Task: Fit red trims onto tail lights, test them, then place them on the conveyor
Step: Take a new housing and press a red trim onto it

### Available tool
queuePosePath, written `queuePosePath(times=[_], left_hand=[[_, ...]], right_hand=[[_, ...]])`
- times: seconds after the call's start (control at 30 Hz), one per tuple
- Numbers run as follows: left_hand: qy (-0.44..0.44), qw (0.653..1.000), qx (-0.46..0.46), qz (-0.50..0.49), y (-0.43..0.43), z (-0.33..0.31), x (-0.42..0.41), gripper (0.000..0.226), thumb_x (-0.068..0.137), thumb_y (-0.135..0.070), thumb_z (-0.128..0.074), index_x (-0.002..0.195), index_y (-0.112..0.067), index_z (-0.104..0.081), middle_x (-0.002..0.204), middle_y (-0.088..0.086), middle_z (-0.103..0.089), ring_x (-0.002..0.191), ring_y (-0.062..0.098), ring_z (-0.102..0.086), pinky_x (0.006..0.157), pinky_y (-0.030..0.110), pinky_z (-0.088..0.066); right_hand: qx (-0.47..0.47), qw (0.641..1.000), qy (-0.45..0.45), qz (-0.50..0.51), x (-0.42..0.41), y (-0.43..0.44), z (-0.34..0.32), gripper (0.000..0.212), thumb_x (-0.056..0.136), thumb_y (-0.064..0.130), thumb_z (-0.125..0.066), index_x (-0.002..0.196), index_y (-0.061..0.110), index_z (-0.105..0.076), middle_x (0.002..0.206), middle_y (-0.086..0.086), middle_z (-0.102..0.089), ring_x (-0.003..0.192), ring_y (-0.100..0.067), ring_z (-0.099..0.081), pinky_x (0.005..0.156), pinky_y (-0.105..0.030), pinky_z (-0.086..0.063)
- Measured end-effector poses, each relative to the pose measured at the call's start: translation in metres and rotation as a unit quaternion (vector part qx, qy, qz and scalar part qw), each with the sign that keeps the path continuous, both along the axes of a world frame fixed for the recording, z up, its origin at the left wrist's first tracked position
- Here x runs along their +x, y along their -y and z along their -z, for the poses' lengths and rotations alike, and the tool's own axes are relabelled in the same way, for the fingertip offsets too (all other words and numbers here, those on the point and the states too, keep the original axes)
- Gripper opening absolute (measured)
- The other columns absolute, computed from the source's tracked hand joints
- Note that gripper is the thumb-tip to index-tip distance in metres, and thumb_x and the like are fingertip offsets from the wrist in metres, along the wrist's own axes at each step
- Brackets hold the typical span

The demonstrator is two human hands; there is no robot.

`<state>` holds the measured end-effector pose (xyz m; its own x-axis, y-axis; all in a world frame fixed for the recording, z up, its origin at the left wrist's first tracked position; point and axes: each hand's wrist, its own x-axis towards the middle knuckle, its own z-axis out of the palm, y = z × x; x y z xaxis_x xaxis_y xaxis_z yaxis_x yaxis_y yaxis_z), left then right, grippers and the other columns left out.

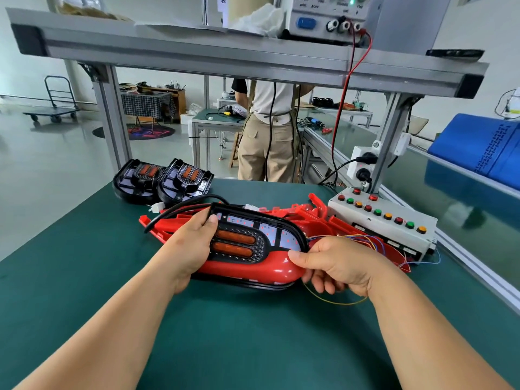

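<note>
One tail light point(247, 240) w/ red trim point(253, 266) on its near side, mid-surface point(253, 339). L hand point(188, 246) fingers grip its left end; R hand point(334, 263) fingers pinch the right tip. Spare trims point(323, 218) behind; button box point(385, 223) at right edge.

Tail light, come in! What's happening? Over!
Both gripping the tail light: left hand, right hand, one each end. Along its near edge, red trim. Behind, spare trims piled, not blocking.
</note>
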<state>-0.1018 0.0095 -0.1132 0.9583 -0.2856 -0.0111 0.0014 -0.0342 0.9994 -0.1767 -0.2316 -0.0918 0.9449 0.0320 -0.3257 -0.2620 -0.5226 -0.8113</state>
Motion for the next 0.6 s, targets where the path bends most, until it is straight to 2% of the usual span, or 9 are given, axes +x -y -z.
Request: queuePosePath(times=[0.07,0.1,0.33,0.43,0.5,0.53,0.6], left_hand=[[-0.003,1.000,0.016,-0.006,-0.002,0.000,0.001,0.034,0.108,-0.033,-0.030,0.121,-0.030,-0.061,0.108,0.004,-0.075,0.101,0.027,-0.071,0.093,0.049,-0.054],[-0.006,1.000,0.022,-0.005,-0.002,0.000,0.001,0.034,0.107,-0.036,-0.031,0.121,-0.032,-0.062,0.109,0.002,-0.075,0.103,0.025,-0.070,0.096,0.051,-0.052],[-0.046,0.999,0.025,-0.010,-0.005,-0.007,-0.001,0.033,0.105,-0.044,-0.034,0.122,-0.032,-0.060,0.107,0.004,-0.075,0.100,0.028,-0.071,0.094,0.052,-0.053],[-0.010,0.997,0.081,-0.015,-0.005,-0.007,-0.004,0.028,0.102,-0.045,-0.040,0.121,-0.032,-0.057,0.112,0.002,-0.073,0.103,0.027,-0.069,0.094,0.051,-0.053],[0.023,0.989,0.142,-0.025,-0.005,-0.006,-0.007,0.041,0.099,-0.048,-0.045,0.136,-0.031,-0.046,0.130,0.002,-0.064,0.118,0.026,-0.061,0.102,0.050,-0.047],[0.042,0.982,0.180,-0.037,-0.004,-0.006,-0.008,0.052,0.098,-0.048,-0.047,0.144,-0.027,-0.038,0.140,0.003,-0.056,0.126,0.026,-0.054,0.107,0.049,-0.043],[0.081,0.963,0.249,-0.063,-0.004,-0.009,-0.010,0.066,0.095,-0.050,-0.051,0.149,-0.020,-0.030,0.147,0.005,-0.046,0.134,0.026,-0.044,0.112,0.047,-0.037]], right_hand=[[-0.024,1.000,0.002,0.011,0.001,-0.001,0.002,0.051,0.087,0.054,-0.063,0.057,0.013,-0.065,0.046,-0.003,-0.058,0.032,-0.009,-0.044,0.035,-0.015,-0.026],[-0.038,0.999,0.003,0.017,0.001,-0.001,0.003,0.052,0.086,0.056,-0.062,0.057,0.013,-0.064,0.046,-0.003,-0.058,0.032,-0.009,-0.044,0.035,-0.014,-0.026],[-0.094,0.993,0.059,0.044,0.005,-0.003,0.011,0.053,0.086,0.062,-0.059,0.064,0.014,-0.061,0.048,-0.001,-0.061,0.035,-0.011,-0.049,0.036,-0.013,-0.031],[-0.101,0.990,0.083,0.050,0.005,-0.004,0.010,0.053,0.085,0.064,-0.060,0.070,0.013,-0.062,0.054,-0.002,-0.067,0.042,-0.012,-0.057,0.050,-0.021,-0.042],[-0.125,0.987,0.088,0.037,0.003,-0.006,0.008,0.055,0.083,0.066,-0.060,0.072,0.012,-0.063,0.058,-0.003,-0.070,0.045,-0.011,-0.061,0.059,-0.026,-0.046],[-0.146,0.985,0.087,0.027,0.001,-0.007,0.006,0.055,0.083,0.067,-0.059,0.071,0.013,-0.063,0.058,-0.002,-0.070,0.045,-0.010,-0.061,0.058,-0.025,-0.045],[-0.181,0.980,0.085,0.007,-0.002,-0.011,0.003,0.056,0.083,0.071,-0.055,0.064,0.018,-0.061,0.052,0.004,-0.066,0.041,-0.005,-0.058,0.054,-0.023,-0.042]])
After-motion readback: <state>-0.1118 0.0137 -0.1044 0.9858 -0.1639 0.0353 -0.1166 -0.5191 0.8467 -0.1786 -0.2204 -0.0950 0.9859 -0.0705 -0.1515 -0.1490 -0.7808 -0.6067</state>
